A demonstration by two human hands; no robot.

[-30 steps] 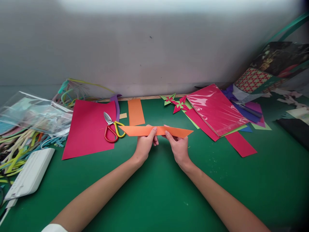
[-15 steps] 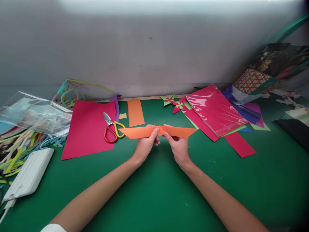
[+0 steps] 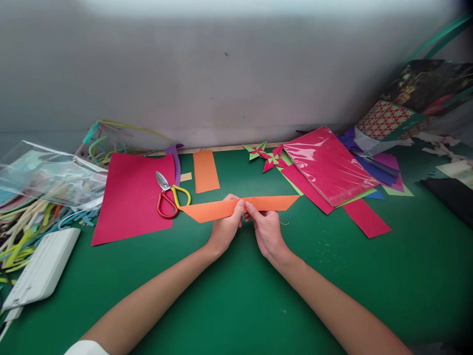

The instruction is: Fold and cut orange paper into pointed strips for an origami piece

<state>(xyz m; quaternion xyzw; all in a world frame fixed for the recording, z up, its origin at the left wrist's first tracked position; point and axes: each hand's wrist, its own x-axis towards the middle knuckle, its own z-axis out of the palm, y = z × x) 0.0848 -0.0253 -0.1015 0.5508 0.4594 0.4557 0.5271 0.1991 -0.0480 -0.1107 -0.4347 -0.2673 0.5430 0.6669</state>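
Both hands grip a folded orange paper strip (image 3: 207, 212) near its middle, held level above the green table. Its two ends are cut or folded at a slant. My left hand (image 3: 224, 229) pinches it with the thumb in front and the fingers behind. Close beside it, my right hand (image 3: 269, 231) pinches the strip the same way, the thumbs almost touching. Most fingers are hidden behind the paper. Beyond the strip lies a flat orange paper rectangle (image 3: 206, 171). Scissors (image 3: 168, 195) with a red and a yellow handle rest just past its left end.
A red sheet (image 3: 129, 202) lies under the scissors. Folded red and green paper stars (image 3: 272, 159) sit at the back, beside a plastic-wrapped red paper pack (image 3: 328, 165). A white device (image 3: 44, 266) and heaped colored strips (image 3: 22, 231) occupy the left. A patterned bag (image 3: 388, 121) stands back right.
The strip's left end has dipped toward me and tilted slightly. My right hand has shifted left, closer to the left thumb. The view has moved a little.
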